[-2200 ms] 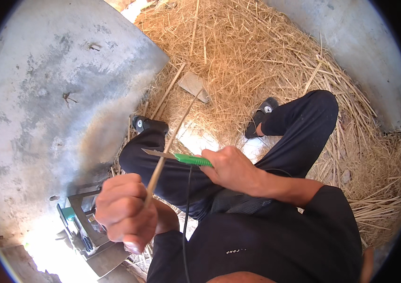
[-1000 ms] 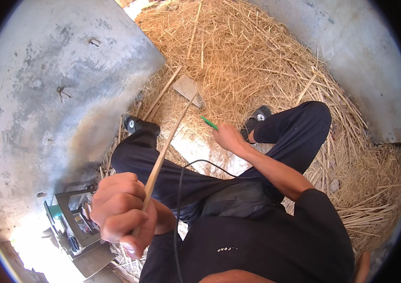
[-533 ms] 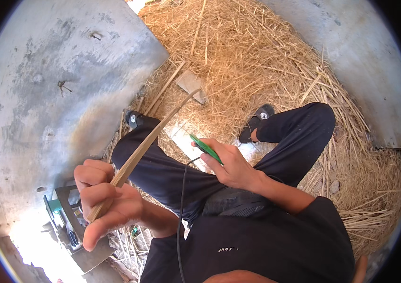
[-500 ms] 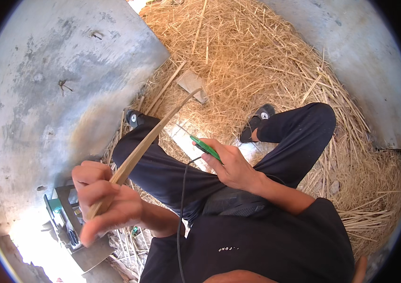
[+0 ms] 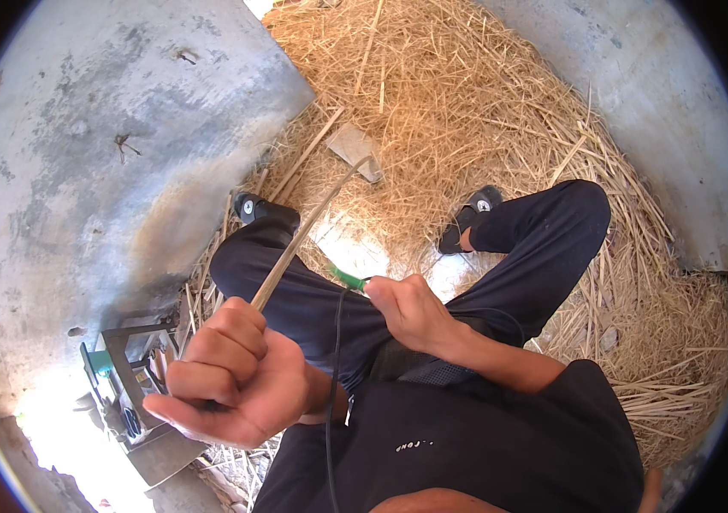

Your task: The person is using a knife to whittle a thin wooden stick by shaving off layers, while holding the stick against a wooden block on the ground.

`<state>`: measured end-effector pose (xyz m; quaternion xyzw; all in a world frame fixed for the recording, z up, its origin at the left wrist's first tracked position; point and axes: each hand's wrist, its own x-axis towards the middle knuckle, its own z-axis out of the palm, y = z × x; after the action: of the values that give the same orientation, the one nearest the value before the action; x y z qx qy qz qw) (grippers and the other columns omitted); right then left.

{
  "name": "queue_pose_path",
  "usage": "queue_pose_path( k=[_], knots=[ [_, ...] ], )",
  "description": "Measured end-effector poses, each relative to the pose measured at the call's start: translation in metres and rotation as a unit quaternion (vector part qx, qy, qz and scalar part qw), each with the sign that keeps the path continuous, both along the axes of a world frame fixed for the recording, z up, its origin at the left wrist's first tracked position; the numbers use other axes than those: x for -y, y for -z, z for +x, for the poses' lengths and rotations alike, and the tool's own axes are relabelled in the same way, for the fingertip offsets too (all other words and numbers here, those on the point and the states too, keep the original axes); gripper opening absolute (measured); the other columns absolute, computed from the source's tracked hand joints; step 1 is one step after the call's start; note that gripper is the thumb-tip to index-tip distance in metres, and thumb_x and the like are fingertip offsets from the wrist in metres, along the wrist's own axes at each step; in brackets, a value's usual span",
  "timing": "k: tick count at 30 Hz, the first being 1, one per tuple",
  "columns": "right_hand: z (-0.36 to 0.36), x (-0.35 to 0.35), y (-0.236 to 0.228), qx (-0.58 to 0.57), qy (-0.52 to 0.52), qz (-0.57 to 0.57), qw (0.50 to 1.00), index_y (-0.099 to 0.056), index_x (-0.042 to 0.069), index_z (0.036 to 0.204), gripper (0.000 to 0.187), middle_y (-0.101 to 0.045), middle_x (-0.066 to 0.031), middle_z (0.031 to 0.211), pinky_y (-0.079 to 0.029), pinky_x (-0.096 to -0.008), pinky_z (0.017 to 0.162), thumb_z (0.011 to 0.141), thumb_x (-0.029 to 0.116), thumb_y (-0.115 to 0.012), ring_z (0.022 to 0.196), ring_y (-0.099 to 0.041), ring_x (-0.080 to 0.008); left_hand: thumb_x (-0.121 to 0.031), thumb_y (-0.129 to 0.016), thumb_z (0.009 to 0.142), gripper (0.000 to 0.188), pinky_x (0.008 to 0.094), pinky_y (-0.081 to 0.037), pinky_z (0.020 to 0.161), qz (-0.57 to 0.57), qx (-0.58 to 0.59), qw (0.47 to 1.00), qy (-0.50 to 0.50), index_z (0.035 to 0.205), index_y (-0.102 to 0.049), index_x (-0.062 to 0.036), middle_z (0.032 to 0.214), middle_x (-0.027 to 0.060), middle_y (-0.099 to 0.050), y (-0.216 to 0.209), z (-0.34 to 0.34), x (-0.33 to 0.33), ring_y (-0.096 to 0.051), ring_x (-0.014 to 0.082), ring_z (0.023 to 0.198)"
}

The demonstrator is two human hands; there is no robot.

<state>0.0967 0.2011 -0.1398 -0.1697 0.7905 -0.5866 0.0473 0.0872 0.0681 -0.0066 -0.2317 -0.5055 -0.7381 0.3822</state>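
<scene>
Left grip (image 5: 231,372): clenched around a slim pale strip (image 5: 302,232).
Right grip (image 5: 415,315): grasping a green-handled knife (image 5: 348,279) — near the strip.
Straw (image 5: 449,94): strewn loosely — beyond the shoes (image 5: 472,219).

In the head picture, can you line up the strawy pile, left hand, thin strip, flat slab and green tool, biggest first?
1. Strawy pile
2. Left hand, which is nearer the camera
3. Thin strip and flat slab: unsure; the strip is longer, the slab wider
4. Green tool, just the part that shows
</scene>
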Motion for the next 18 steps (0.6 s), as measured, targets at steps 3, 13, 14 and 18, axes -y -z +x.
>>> queue_pose_path(
  k=[3,13,14,18],
  knots=[
    [-0.016,-0.007,0.022,0.022,0.05,0.094,0.994,-0.058,0.0,0.079,0.032,-0.052,-0.0205,0.057,-0.042,-0.0434,0.047,0.095,0.023,-0.044,0.054,-0.055,-0.039,-0.034,-0.018,0.099,0.049,0.0264,-0.013,0.042,-0.005,-0.008,1.0,0.015,0.054,-0.025,-0.0149,0.046,-0.0026,-0.017,0.006,0.003,0.004,-0.01,0.0089,0.041],
    [-0.005,0.004,-0.012,-0.075,-0.009,-0.01,0.997,-0.049,0.0,0.066,0.041,-0.044,-0.0184,0.049,-0.037,-0.0398,0.043,0.096,0.028,-0.044,0.044,-0.049,-0.0361,-0.028,-0.028,0.098,0.05,0.0247,-0.017,0.033,-0.04,-0.035,0.998,0.042,0.05,-0.028,-0.0126,0.039,-0.0021,-0.025,0.01,0.006,0.013,-0.018,0.008,0.031],
    [-0.004,0.005,-0.016,-0.076,-0.015,0.0,0.997,-0.049,0.001,0.066,0.041,-0.044,-0.0184,0.049,-0.037,-0.04,0.043,0.096,0.029,-0.045,0.044,-0.049,-0.0363,-0.028,-0.028,0.097,0.05,0.0248,-0.017,0.033,-0.012,-0.03,0.999,0.042,0.05,-0.028,-0.0128,0.038,-0.0024,-0.024,0.01,0.004,0.019,-0.017,0.0079,0.031],
    [0.005,0.005,-0.028,-0.098,0.017,0.017,0.995,-0.05,0.001,0.065,0.039,-0.045,-0.0181,0.049,-0.038,-0.0406,0.042,0.095,0.027,-0.047,0.044,-0.05,-0.0371,-0.027,-0.03,0.096,0.049,0.0246,-0.016,0.032,-0.05,-0.041,0.997,0.052,0.05,-0.027,-0.0127,0.038,-0.0026,-0.023,0.01,0.005,0.012,-0.016,0.008,0.031]
  ],
)
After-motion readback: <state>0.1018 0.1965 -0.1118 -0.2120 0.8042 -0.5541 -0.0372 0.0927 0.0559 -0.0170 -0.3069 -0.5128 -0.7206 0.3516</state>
